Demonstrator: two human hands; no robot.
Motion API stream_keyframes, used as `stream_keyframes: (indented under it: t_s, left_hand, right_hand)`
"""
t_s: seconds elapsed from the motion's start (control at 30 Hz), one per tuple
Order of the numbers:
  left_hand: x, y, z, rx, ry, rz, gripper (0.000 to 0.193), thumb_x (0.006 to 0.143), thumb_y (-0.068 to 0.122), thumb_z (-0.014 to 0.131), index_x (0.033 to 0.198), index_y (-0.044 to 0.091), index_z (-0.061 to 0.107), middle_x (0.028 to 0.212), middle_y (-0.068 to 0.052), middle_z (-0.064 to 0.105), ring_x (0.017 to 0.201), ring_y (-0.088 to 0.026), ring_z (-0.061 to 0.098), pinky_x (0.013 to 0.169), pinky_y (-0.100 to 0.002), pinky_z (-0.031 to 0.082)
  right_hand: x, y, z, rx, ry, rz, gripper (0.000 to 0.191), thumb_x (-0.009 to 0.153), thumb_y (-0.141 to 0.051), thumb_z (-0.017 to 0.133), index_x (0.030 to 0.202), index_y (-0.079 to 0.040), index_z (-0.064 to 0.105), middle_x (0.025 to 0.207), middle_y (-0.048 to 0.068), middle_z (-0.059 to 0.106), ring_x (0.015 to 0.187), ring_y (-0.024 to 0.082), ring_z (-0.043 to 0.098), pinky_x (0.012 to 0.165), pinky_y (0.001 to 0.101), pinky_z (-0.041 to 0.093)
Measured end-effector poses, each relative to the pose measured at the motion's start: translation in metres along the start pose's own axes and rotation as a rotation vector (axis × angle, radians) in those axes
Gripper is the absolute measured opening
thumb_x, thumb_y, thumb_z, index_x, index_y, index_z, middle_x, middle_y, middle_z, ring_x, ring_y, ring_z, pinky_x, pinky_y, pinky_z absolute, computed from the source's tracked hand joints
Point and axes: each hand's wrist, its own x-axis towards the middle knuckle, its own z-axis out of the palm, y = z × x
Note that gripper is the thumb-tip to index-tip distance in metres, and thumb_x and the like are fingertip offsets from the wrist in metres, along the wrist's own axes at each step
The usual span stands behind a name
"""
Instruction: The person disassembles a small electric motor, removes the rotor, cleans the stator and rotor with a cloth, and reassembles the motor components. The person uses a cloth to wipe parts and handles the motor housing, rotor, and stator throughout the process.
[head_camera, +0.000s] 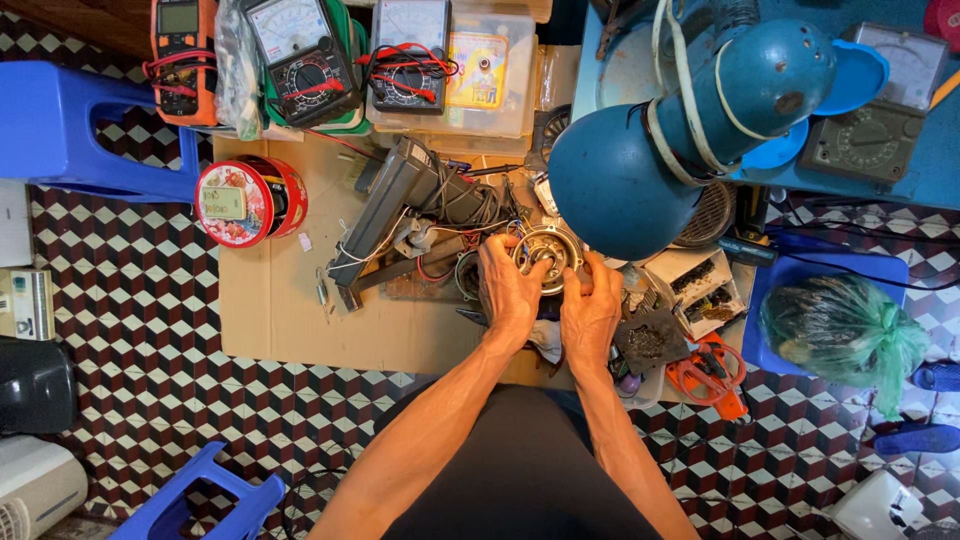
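Observation:
A round metal motor part (543, 253) with copper-coloured windings and coloured wires sits above a sheet of cardboard (270, 310) on the floor. My left hand (508, 292) grips its left side with the fingers curled over the rim. The part's right edge is held by my right hand (590, 308), thumb and fingers pinching it. Both forearms reach up from the bottom of the view.
A blue desk lamp (640, 170) hangs over the work. Several multimeters (300, 60) stand at the top, a red round tin (245, 200) to the left, a dark glue gun (390, 205) beside the part. Orange scissors (710, 375), a green bag (840, 325) and blue stools (60, 130) surround me.

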Motion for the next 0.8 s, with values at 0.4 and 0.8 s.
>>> stream_keyframes:
  t_s: [0.4, 0.8]
  left_hand:
    - [0.001, 0.005, -0.003, 0.137, 0.039, 0.114, 0.057, 0.069, 0.019, 0.092, 0.108, 0.003, 0.052, 0.109, -0.017, 0.053, 0.106, -0.036, 0.054, 0.089, -0.047, 0.045]
    - [0.01, 0.005, -0.011, 0.112, -0.013, 0.065, 0.054, 0.072, 0.014, 0.088, 0.109, 0.007, 0.049, 0.113, -0.016, 0.051, 0.104, -0.039, 0.055, 0.085, -0.05, 0.046]
  right_hand:
    - [0.015, -0.003, 0.004, -0.031, -0.031, -0.025, 0.011, 0.095, -0.008, 0.067, 0.093, 0.002, 0.066, 0.094, 0.013, 0.065, 0.078, 0.024, 0.066, 0.072, 0.0389, 0.054]
    - [0.057, -0.029, 0.006, -0.292, -0.173, -0.188, 0.025, 0.093, -0.014, 0.063, 0.111, 0.0, 0.075, 0.101, 0.026, 0.071, 0.091, 0.041, 0.068, 0.084, 0.0507, 0.052]
